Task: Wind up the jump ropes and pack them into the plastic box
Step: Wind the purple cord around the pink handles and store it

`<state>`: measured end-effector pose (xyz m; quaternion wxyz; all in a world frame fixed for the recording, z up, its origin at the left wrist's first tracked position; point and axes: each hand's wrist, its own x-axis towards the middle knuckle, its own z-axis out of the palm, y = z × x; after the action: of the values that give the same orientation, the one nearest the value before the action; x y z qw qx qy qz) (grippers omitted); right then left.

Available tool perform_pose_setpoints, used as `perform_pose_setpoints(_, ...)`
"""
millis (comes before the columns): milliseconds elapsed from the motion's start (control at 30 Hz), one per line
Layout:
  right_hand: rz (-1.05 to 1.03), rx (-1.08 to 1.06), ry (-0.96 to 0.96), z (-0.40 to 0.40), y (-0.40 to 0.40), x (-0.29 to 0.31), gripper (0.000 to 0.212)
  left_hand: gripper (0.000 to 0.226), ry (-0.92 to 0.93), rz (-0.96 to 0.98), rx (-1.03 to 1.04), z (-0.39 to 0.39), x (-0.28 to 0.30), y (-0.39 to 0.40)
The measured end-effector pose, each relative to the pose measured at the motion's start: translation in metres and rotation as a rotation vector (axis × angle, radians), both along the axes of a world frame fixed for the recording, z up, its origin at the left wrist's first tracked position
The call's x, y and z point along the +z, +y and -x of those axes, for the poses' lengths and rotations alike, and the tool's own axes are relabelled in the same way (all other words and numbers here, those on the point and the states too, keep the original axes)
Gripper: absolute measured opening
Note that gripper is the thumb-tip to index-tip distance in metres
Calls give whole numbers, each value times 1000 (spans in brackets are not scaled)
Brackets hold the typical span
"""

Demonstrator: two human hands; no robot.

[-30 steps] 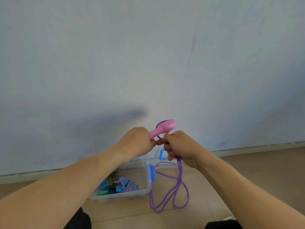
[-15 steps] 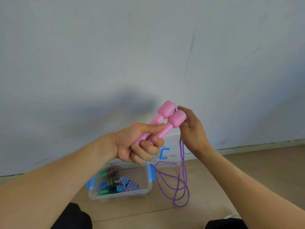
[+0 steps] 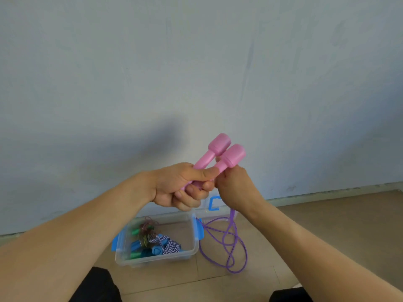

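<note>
Now I see my right hand (image 3: 234,188) lower than half a second ago: then its fingers reached up to the flared tops of the pink handles (image 3: 220,155), now they curl in just below those tops, beside the nearer handle's neck, though I cannot tell whether they grip it or the purple cord (image 3: 226,243). My left hand (image 3: 181,186) keeps its fist clamped round both handles, thumb laid across them. The handles are smooth matte plastic, slim stems widening into rounded caps, held side by side and tilted up to the right. The glossy thin cord drops from under my right hand and lies in loose loops on the tan floor (image 3: 327,225), just right of the clear plastic box (image 3: 157,258), which has blue clips. Inside it lie wound ropes (image 3: 157,243) with blue and green handles, one cord striped.
</note>
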<state>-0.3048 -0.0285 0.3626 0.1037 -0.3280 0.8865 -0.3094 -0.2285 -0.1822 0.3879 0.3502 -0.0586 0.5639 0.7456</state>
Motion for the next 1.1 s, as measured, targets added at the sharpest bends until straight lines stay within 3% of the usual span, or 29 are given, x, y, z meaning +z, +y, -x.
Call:
perform_pose_setpoints(67, -202, 67, -41, 2, 3, 2, 16, 40, 67, 221, 131, -2, -4, -3)
perform_pose_setpoints(167, -63, 109, -357, -9, 6, 2, 22, 35, 178, 446, 199, -2, -13, 1)
perform_pose_setpoints(233, -53, 123, -425, -13, 4, 4, 26, 33, 267, 583, 211, -1, -18, 6)
perform_pose_setpoints(400, -309, 104, -235, -8, 3, 3, 23, 42, 538, 960, 190, 7, -22, 10)
perform_pose_setpoints(500, -346, 38, -72, -14, 2, -1, 23, 55, 475, 1199, 150, 9, -32, 13)
perform_pose_setpoints(567, -307, 33, 108, -18, 2, -3, 26, 59, 367, 1318, 7, 11, -34, 9)
perform_pose_setpoints(667, -259, 179, 266, -20, 0, -1, 11, 55, 165, 1392, -316, 10, -25, 2)
perform_pose_setpoints(800, -342, 395, 168, -15, 3, 13, 32, 44, 124, 1422, -602, 0, -26, 12)
perform_pose_setpoints(967, -175, 281, -165, 12, 24, 23, 43, 33, 380, 1436, -564, -2, -17, 27)
perform_pose_setpoints(1100, 28, 274, -461, 32, 39, 23, 34, 29, 482, 1385, -560, -5, -9, 34)
